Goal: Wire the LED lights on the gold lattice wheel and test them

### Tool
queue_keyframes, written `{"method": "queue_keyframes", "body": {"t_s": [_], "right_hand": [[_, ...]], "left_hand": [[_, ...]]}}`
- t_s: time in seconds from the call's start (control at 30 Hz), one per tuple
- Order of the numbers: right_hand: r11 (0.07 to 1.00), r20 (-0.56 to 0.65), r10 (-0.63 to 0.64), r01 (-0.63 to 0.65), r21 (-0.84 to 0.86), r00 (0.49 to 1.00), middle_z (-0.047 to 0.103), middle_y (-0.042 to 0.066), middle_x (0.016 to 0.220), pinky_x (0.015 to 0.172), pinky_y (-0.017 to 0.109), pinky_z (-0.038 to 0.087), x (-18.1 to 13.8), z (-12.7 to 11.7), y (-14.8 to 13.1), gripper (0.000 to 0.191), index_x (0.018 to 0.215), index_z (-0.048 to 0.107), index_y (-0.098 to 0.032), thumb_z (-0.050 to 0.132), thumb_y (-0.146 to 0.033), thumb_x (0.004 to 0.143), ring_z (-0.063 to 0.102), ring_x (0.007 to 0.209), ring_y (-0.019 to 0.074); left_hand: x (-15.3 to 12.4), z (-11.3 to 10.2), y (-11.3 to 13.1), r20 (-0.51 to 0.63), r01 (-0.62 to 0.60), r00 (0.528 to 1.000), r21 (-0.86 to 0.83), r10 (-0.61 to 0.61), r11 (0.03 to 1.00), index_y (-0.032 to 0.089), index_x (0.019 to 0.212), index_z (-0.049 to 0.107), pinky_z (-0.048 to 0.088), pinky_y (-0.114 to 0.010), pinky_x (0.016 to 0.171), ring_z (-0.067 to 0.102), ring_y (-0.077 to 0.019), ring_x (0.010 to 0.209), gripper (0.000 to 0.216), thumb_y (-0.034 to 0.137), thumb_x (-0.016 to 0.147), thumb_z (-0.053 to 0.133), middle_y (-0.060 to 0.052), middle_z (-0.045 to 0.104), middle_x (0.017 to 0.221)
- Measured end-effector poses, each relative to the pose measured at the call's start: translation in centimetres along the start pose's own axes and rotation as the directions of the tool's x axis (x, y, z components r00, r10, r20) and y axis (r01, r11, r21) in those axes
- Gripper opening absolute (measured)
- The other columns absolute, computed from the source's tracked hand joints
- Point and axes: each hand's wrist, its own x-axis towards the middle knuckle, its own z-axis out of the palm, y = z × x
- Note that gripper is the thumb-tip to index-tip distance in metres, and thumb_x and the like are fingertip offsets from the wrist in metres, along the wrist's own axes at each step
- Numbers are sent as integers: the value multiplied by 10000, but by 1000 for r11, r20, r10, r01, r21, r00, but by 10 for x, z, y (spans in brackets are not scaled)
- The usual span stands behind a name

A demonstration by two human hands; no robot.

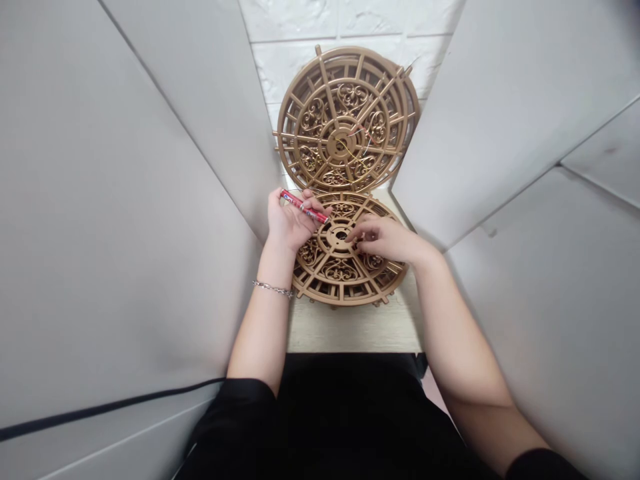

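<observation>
Between tall grey panels [195,113], as seen in the head view, a pale tabletop [350,333] is partly covered by a flat-lying gold openwork frame [341,269], round in shape and filled with scrolled ornament. More frames appear to be stacked beneath it. Over the left side of this frame, the left hand [294,223] is turned palm up, and a red pen-shaped object [304,207] is held slantwise across its fingers, with the lower end pointed toward the central hub [332,236]. Above the right side of the hub, the right hand [385,238] is held with its fingers bent and drawn fairly close; whether anything small is gripped by them, or the hub touched, cannot be told. Behind, similar upright frames [332,141] are set before a white block-patterned wall [295,23], and thin wires [351,153], one of them yellow, are strung loosely across their middle. Around the left wrist a silvery chain bracelet [273,288] is worn. Both upper arms are covered by black sleeves [245,407].
</observation>
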Motion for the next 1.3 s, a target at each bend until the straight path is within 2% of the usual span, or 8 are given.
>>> {"method": "queue_keyframes", "body": {"t_s": [0.13,0.3,0.47,0.57,0.7,0.87,0.97,1.3], "right_hand": [[989,54,57,-49,-141,997,580,27,845,718,266,408,3,4,4,258,872,671,-209,526,-126,676,525,785,132],[975,-4,85,-84,-206,996,584,8,727,637,262,384,6,8,5,180,825,665,-203,538,-175,700,505,670,117],[977,-60,56,-67,-201,997,577,21,741,684,279,388,8,11,5,101,740,660,-185,563,-197,714,508,715,131],[991,-136,10,-28,-133,991,578,27,791,735,294,391,9,12,5,103,720,647,-177,555,-222,731,516,767,139],[987,-246,48,-8,161,968,597,14,780,708,286,403,10,15,3,124,732,616,-171,575,-288,725,530,728,126],[889,-169,84,3,458,982,618,3,704,691,277,408,11,21,-5,176,716,578,-163,581,-339,720,549,679,114],[886,-147,54,20,463,988,597,-16,654,655,258,393,12,25,-9,162,707,582,-163,580,-324,719,522,629,96],[944,-282,65,33,329,957,545,-29,636,600,238,334,17,32,-11,155,707,592,-150,573,-304,711,444,600,86]], "left_hand": [[0,-1,0,-8,12,1000,1,-12,1000,164,644,472,500,-335,724,495,-95,473,442,478,807,207,25,396,459],[1,-2,0,-17,12,1000,-5,-12,1000,163,649,470,496,-338,736,494,-92,476,428,478,802,224,26,398,464],[2,-4,0,21,10,1000,0,-10,1000,158,650,474,497,-348,746,499,-93,482,435,474,803,217,23,407,465],[2,-4,1,21,10,1000,-12,-10,1000,156,652,479,500,-357,743,499,-95,481,437,474,804,220,21,411,462],[1,-3,1,-25,3,1000,-27,-4,1000,156,658,484,502,-359,736,493,-94,473,436,481,806,234,21,413,460],[2,-3,0,-10,3,1000,7,-3,1000,158,647,479,506,-340,719,500,-93,468,455,486,810,208,25,403,457],[3,-4,0,24,-1,1000,27,0,1000,157,649,479,505,-339,718,510,-96,477,463,484,810,194,22,410,463],[0,2,-5,50,43,998,14,-44,999,156,661,473,505,-296,647,500,-99,481,438,457,822,197,17,416,466]]}}
